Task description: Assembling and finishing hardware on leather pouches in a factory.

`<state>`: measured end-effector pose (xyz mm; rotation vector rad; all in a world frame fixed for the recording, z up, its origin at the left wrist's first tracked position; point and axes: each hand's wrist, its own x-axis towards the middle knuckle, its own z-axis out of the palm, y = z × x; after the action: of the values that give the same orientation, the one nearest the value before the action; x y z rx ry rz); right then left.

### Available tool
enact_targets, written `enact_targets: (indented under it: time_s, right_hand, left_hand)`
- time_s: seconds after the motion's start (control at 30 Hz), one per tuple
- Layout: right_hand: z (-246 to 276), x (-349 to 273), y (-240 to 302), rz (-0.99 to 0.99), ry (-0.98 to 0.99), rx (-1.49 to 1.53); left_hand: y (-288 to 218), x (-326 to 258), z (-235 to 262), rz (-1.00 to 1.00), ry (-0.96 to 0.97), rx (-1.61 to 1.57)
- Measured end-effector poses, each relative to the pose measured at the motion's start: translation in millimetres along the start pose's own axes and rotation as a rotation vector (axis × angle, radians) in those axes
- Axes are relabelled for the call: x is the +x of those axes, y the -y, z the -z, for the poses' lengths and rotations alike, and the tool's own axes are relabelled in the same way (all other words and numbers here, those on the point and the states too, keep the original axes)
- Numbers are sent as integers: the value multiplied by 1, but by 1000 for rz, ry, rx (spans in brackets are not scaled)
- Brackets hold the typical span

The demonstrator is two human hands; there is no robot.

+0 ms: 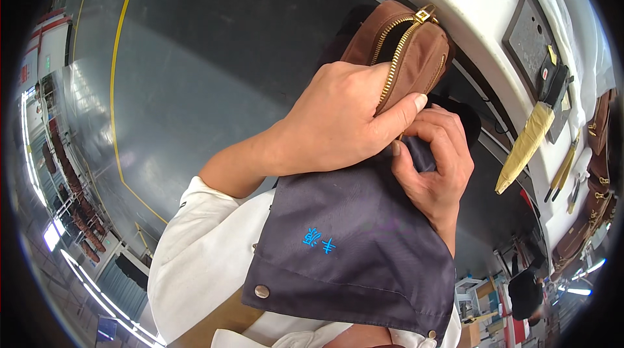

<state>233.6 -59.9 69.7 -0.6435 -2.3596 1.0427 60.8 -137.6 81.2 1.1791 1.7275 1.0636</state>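
A small brown fabric bag (422,65) with a gold-toothed zipper is held up in front of my body, beyond the apron. Its zipper is partly open, with a gold slider (422,15) at the far end. My left hand (348,117) grips the bag from the left, fingers reaching into the opening and thumb pressed on the outside. At the bag's near end, my right hand (439,166) is closed, its thumb and curled index finger pinching close below the left thumb. The left hand covers that end of the bag, so the exact pinch point is hidden.
A white worktable (481,16) curves along the right. On it lie a dark metal plate (528,32), a tool wrapped in yellow tape (528,143) and several brown bags (588,218). Another person (525,293) is at the lower right. Grey floor (195,55) with yellow lines spreads to the left.
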Motion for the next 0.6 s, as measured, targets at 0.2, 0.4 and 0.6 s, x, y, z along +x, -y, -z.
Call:
enact_targets:
  time_s: [0.2,0.4,0.6]
  right_hand:
    - [0,-1,-1,119,-54,-180]
    - [-4,-6,-7,214,-132,-256]
    - [-9,-10,-9,262,-138,-313]
  left_hand:
    - [0,0,1,36,13,-23]
    - [8,-5,5,12,121,-152]
    - [13,-19,-3,-5,93,-13]
